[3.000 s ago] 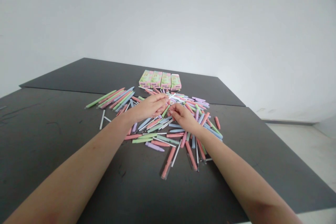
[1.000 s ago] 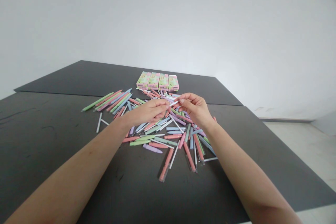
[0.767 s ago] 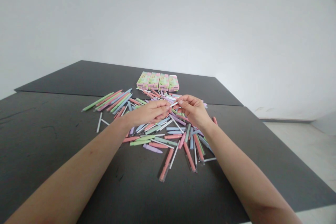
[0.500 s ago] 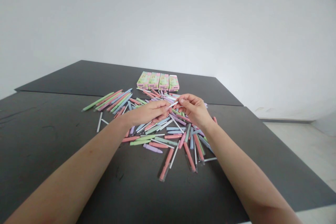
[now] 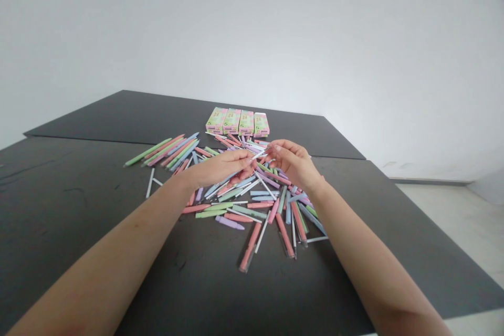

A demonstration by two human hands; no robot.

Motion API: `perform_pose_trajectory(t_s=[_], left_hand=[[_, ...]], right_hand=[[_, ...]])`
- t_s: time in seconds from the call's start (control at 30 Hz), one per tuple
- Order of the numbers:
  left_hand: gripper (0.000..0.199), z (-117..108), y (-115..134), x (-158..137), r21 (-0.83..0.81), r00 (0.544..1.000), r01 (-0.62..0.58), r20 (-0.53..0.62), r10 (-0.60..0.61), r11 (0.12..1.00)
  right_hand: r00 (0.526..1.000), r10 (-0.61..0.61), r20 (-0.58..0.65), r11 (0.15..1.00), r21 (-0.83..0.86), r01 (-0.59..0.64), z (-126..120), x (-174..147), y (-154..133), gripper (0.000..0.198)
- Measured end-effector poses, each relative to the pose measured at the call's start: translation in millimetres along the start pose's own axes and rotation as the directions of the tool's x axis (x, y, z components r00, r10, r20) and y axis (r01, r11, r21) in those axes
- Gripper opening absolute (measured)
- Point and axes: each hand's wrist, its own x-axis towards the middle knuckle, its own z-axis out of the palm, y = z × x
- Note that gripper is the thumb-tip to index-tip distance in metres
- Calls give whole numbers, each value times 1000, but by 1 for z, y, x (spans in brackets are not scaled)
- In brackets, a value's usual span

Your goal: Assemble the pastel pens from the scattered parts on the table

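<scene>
Over the pile, my left hand (image 5: pixel 230 165) and my right hand (image 5: pixel 293 163) meet, fingertips almost touching. A thin white pen refill (image 5: pixel 258 155) spans the gap between them, its left end in my left fingers and its right end pinched by my right thumb and fingers. A bluish sliver shows under my left hand; whether it is held there I cannot tell. Below my hands lie loose pastel pen barrels (image 5: pixel 258 205), clear-ended red pen pieces (image 5: pixel 250 247) and more white refills (image 5: pixel 263 231).
Left of the pile, several pens (image 5: pixel 167 151) lie side by side in a slanted row. Several pink-and-green boxes (image 5: pixel 231 122) stand behind the pile on the black table (image 5: pixel 79 220). A seam crosses the tabletop, and a pale wall (image 5: pixel 252 26) rises behind it.
The fingers of my right hand have shifted slightly on the white refill, with the wrist a little further right. The loose pieces stay in place.
</scene>
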Motion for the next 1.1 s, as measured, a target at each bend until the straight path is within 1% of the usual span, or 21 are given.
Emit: perform_pose_trajectory(t_s=[0.07,0.1,0.13,0.17,0.2,0.23,0.27,0.3,0.37,0.43,0.5,0.63,0.77,0.83,0.87,0.9,0.93,1.0,1.03,1.07,1.1], left_hand=[[25,-1,1,0,-2,1000,-6,-11,6,1000],[25,-1,1,0,1,1000,-6,-22,6,1000],[25,-2,0,0,7,999,-5,-34,5,1000],[26,-2,0,0,17,999,-3,-45,4,1000],[27,-2,0,0,29,999,-4,-54,5,1000],[28,-3,0,0,41,998,-7,-62,9,999],[29,-3,0,0,51,998,-10,-69,13,999],[30,-2,0,0,59,997,-11,-74,15,998],[30,-2,1,0,66,996,-6,-84,12,998],[29,-2,2,-1,64,996,-2,-85,8,998],[30,-2,2,-1,60,997,-7,-79,12,998],[30,-2,0,0,63,997,-16,-76,21,998],[30,-3,0,0,59,997,-20,-72,24,998],[30,-3,1,0,61,997,-10,-71,15,998],[30,-3,1,-1,63,997,-7,-71,11,998],[29,-3,1,-1,64,997,-5,-71,9,998],[29,-3,1,-1,64,997,-4,-71,9,998],[28,-4,1,-1,64,997,-5,-71,10,998],[28,-4,0,-1,63,997,-5,-72,9,998],[27,-4,0,-1,60,997,-6,-72,10,998],[27,-5,-1,-1,56,998,-8,-70,12,998]], right_hand=[[996,70,51,992,-105,-65,-5,-1,-2,26],[990,110,89,972,-218,-88,-7,-1,-3,26],[981,146,131,928,-363,-90,-9,-2,-3,25],[969,178,174,853,-519,-64,-9,-3,-2,23],[954,208,217,752,-659,-14,-9,-4,-1,19],[936,238,260,643,-764,49,-8,-5,0,15],[914,270,301,545,-831,112,-6,-6,2,12],[893,302,334,467,-868,167,-3,-7,3,12],[862,355,362,353,-906,234,3,-10,6,14],[855,382,352,261,-928,266,8,-12,8,15],[852,404,333,192,-941,277,11,-13,9,16],[830,447,333,135,-943,305,13,-14,11,16],[835,441,329,93,-942,323,15,-14,14,13],[858,395,329,108,-944,313,15,-14,15,10],[874,349,337,149,-941,303,14,-13,15,8],[894,291,341,221,-933,284,12,-12,15,5],[915,231,329,324,-913,246,10,-11,14,4],[960,154,234,577,-810,105,3,-6,13,6],[978,142,156,694,-720,15,-1,-4,12,8],[988,133,74,789,-612,-60,-5,-1,11,10],[993,120,0,863,-495,-104,-8,1,10,12]])
